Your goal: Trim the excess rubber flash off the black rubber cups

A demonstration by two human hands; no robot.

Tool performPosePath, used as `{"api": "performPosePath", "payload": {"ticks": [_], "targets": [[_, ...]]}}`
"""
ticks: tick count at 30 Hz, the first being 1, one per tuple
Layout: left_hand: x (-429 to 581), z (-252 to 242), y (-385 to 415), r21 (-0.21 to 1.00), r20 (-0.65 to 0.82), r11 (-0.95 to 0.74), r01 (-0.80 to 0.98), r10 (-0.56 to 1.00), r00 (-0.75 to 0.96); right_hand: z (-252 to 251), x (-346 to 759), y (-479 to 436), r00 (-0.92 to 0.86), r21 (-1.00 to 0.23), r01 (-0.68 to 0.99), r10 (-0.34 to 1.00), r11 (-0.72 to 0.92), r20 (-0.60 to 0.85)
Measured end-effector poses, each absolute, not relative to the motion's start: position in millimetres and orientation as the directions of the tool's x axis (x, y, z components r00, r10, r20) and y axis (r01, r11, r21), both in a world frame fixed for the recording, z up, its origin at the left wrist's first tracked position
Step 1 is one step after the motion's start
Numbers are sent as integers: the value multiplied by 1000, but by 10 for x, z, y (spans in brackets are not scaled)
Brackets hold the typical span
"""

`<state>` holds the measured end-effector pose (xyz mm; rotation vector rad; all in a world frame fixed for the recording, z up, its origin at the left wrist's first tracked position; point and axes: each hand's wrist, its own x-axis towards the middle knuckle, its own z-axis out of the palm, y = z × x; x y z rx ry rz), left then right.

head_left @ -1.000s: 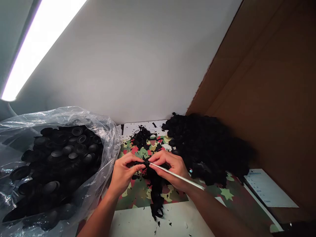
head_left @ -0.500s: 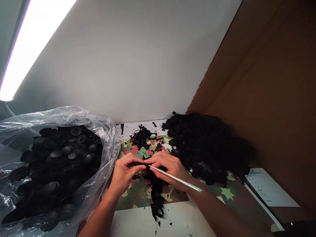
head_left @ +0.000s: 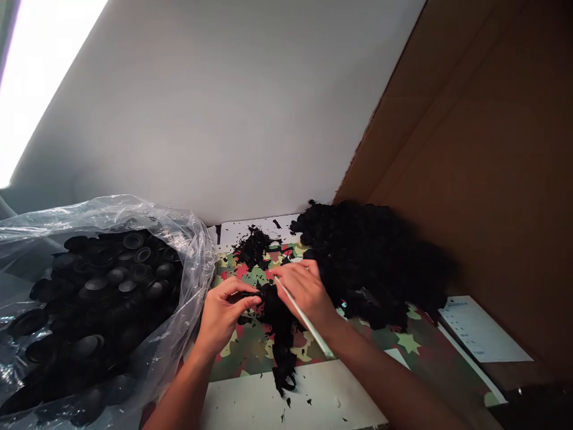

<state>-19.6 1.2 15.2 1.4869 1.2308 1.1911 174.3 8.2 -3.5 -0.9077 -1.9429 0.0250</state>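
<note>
A small black rubber-looking part [head_left: 252, 295] is pinched between the thumb and forefinger of my left hand [head_left: 220, 313]. My right hand [head_left: 308, 294] has its fingers curled round a thin pale stick [head_left: 310, 327], which slants down to the right across the hand. The kind of tool is unclear, as its working end is hidden at the fingertips. A gap separates the two hands. Below them lies a strip of black scraps [head_left: 283, 334] on a camouflage-patterned sheet [head_left: 237, 343].
To the left, a clear plastic bag [head_left: 199, 239] holds many black round ribbed parts [head_left: 116, 286]. A large heap of black pieces [head_left: 367, 263] rests at the right against cardboard [head_left: 470, 149]. Small black shavings [head_left: 254, 245] lie at the back. A printed white paper [head_left: 486, 328] is at far right.
My right hand has moved away from the left hand, up and to the right, taking the pale stick along. My left hand still pinches the black part. The view has shifted slightly.
</note>
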Motion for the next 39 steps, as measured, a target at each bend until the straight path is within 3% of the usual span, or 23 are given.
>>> {"api": "performPosePath", "payload": {"ticks": [3,5,9,13,16,22,31,36,39], "targets": [[-190,161,11,993,78,-81,89,996,34,-29,1796,125,-172,-511,545,685,665,708],[-185,152,11,997,8,-8,-80,1000,5,-37,1808,131,-132,-600,496,738,628,662],[-179,130,6,868,-157,149,-474,987,23,-78,1793,128,-97,-693,445,799,568,593],[-171,122,-9,773,-238,260,-579,964,115,-106,1786,148,-80,-730,407,817,550,571],[-160,106,-21,804,-229,250,-540,967,108,-112,1785,156,-80,-745,399,830,534,551],[-153,57,-37,968,-49,34,-248,997,-58,-98,1791,135,-72,-842,359,912,401,404],[-131,116,-107,997,73,-72,21,997,-27,-104,1794,128,-102,-868,339,931,364,350],[-135,116,-111,993,97,-95,63,995,-28,-41,1815,110,-61,-807,362,876,466,478],[-138,125,-106,986,126,-125,111,992,3,43,1836,66,-126,-757,262,799,598,587]]}}
